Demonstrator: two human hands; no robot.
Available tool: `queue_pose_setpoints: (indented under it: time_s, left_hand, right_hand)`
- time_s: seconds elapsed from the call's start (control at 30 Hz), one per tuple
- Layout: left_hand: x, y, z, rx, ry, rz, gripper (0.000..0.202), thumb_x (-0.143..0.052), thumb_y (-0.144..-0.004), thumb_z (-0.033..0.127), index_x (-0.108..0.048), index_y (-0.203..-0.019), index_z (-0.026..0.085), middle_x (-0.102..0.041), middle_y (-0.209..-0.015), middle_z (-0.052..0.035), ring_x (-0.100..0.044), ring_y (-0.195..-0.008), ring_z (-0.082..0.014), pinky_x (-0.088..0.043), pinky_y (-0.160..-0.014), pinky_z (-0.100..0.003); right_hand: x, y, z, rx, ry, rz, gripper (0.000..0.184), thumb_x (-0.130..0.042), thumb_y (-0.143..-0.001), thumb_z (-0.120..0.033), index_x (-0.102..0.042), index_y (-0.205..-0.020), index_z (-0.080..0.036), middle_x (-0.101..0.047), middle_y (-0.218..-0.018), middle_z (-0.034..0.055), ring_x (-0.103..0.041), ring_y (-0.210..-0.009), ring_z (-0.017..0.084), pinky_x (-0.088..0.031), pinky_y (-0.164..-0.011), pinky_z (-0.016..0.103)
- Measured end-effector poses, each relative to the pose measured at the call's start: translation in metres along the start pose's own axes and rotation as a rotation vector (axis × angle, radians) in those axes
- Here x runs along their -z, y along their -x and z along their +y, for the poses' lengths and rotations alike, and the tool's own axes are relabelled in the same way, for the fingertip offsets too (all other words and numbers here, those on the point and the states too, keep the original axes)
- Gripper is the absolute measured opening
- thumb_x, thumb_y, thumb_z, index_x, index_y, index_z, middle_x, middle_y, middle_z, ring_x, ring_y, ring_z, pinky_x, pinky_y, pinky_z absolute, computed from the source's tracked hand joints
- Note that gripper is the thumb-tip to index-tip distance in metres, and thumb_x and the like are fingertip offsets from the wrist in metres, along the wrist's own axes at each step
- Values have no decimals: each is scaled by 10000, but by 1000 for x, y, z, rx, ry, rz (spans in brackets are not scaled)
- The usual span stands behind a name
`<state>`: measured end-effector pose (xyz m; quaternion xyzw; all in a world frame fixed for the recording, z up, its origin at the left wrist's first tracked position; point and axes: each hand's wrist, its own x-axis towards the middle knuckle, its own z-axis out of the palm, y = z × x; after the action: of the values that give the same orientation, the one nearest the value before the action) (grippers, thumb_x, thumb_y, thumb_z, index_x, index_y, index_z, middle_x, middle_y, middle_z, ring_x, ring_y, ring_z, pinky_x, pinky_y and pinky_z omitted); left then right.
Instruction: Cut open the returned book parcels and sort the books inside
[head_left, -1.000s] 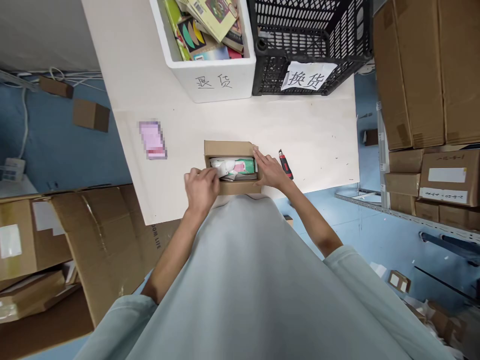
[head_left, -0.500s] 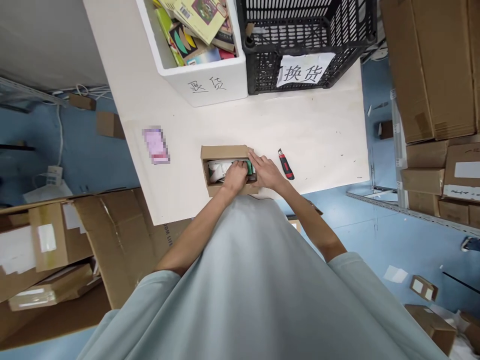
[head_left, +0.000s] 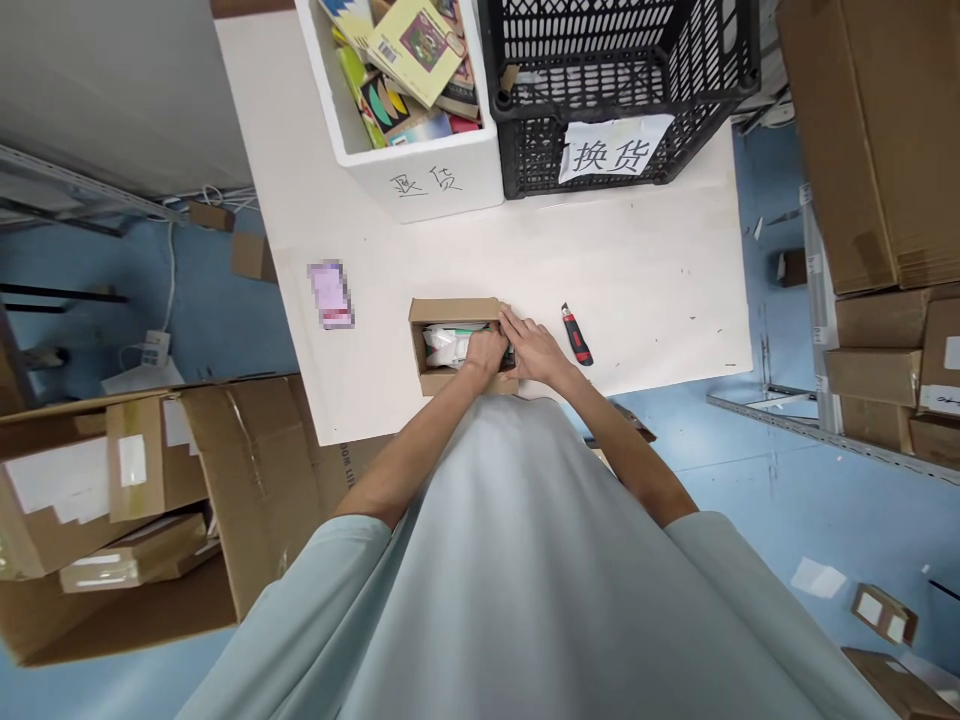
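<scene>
A small open cardboard box (head_left: 455,311) lies near the front edge of the white table, with white plastic-wrapped contents (head_left: 448,345) and a bit of green inside. My left hand (head_left: 486,350) reaches into its right part, fingers curled and mostly hidden; what they grip cannot be made out. My right hand (head_left: 534,352) holds the right end of the box, fingers along the far corner and thumb toward the near side. To the right of that hand, a red and black utility knife (head_left: 577,336) rests on the table.
At the back stand a white foam box (head_left: 450,185) of books and a black plastic crate (head_left: 517,150) with a paper label. A pixelated pink item (head_left: 331,295) lies on the left. A large carton (head_left: 247,470) holding parcels stands lower left; stacked cartons (head_left: 840,150) rise at right.
My left hand has slid to the right inside the box, uncovering more of the white contents. My right hand stays on the box's end. The whole view has shifted slightly.
</scene>
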<state>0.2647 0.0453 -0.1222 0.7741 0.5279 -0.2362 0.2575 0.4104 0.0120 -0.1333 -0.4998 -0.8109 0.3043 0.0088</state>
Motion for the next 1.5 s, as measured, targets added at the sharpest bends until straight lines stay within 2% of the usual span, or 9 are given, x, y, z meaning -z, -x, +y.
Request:
queue_pose_setpoints:
  time_s: [0.23,0.53,0.67,0.8,1.0,1.13,1.23,1.37,1.5]
  left_hand:
    - [12,24,-14,1,15,46,585,-658,-969,120,-601,-1546,52,-725,-1457,-314,-784,-1247,-429,-617,-962,-456]
    - [43,92,-63,89,398,390,562,-852,-880,299,-693,-1409,200,-826,-1320,-148,-783,-1229,-391,-613,-894,-413]
    - [67,111,-72,101,614,597,588,-902,-819,313,-717,-1371,229,-833,-1246,-101,-774,-1182,-350,-620,-946,-403]
    - [95,124,-77,138,770,703,570,-948,-748,343,-752,-1269,225,-808,-1097,-70,-760,-1130,-333,-633,-958,-413]
    - [116,137,-81,193,1060,726,481,-944,-809,413,-710,-1197,251,-840,-1127,-39,-810,-1033,-278,-645,-995,-418]
    - [116,145,-90,36,1106,862,695,-953,-832,477,-622,-1401,254,-793,-1382,-91,-808,-1133,-270,-664,-1019,-418]
    - [118,148,-104,-178,1051,969,512,-813,-976,521,-658,-1382,249,-703,-1518,-123,-747,-1318,-279,-668,-1054,-420]
    - [130,145,-128,-310,970,1008,353,-625,-1110,488,-755,-1329,244,-727,-1408,-110,-689,-1381,-279,-632,-1126,-435]
    - [147,148,-152,-324,930,981,386,-674,-1060,426,-821,-1378,266,-724,-1289,-88,-681,-1316,-282,-604,-1138,-454]
  right_hand:
    - [4,-2,3,-23,-10,1,1377,-1043,-794,-417,-232,-1875,-149,-213,-1937,223,-554,-1530,468,-523,-1252,603]
    - [23,21,2,-104,-315,190,1427,-1004,-862,-497,-72,-1905,-211,-383,-1876,251,-451,-1700,432,-430,-1360,618]
    - [29,28,-21,-139,-374,282,1430,-995,-869,-539,-53,-1906,-254,-540,-1782,240,-572,-1612,434,-514,-1289,646]
    - [28,23,-61,-162,-374,365,1440,-980,-873,-579,-26,-1903,-262,-616,-1716,228,-618,-1582,426,-575,-1241,627]
    - [24,6,-109,-289,-308,502,1305,-865,-964,-573,-10,-1895,-251,-470,-1825,249,-564,-1637,453,-627,-1179,644]
    - [31,2,-123,-261,-312,483,1186,-805,-1010,-538,-77,-1892,-226,-520,-1802,214,-609,-1609,398,-620,-1221,574]
    - [35,4,-130,-201,-449,469,1144,-823,-1000,-572,-166,-1889,-278,-628,-1721,162,-682,-1531,364,-633,-1212,550]
    - [39,11,-139,-119,-650,441,1157,-885,-933,-640,-287,-1864,-300,-680,-1663,130,-704,-1496,345,-635,-1210,534]
    - [39,20,-147,-87,-816,380,1198,-936,-839,-708,-405,-1820,-272,-662,-1680,150,-669,-1534,363,-623,-1223,512]
